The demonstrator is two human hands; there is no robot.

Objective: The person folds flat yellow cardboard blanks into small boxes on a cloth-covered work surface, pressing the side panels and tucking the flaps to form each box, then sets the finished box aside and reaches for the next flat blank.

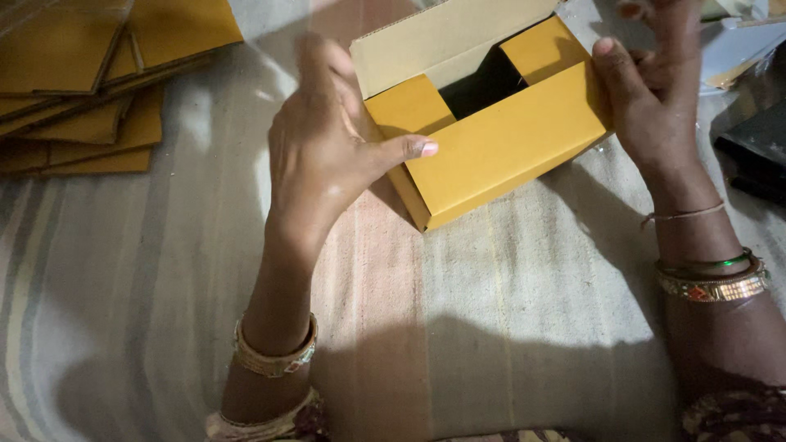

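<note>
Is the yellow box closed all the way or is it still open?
Still open. The yellow box has a dark gap between its top flaps, and one flap stands up at the back.

We are working over a striped cloth (508,311) in pale grey, beige and pinkish bands, spread flat as our surface and filling nearly the whole view. Directly on it, near the top middle, sits a yellow cardboard box (499,143) with its flaps partly folded in (the inside shows dark). At the top left a stack of flattened yellow cardboard sheets (82,90) lies on the cloth, their edges fanned unevenly. At the right edge a dark flat object (757,147) rests on the cloth; what it is we cannot tell. Above it lies something pale, blurred and cut off by the frame.
</note>
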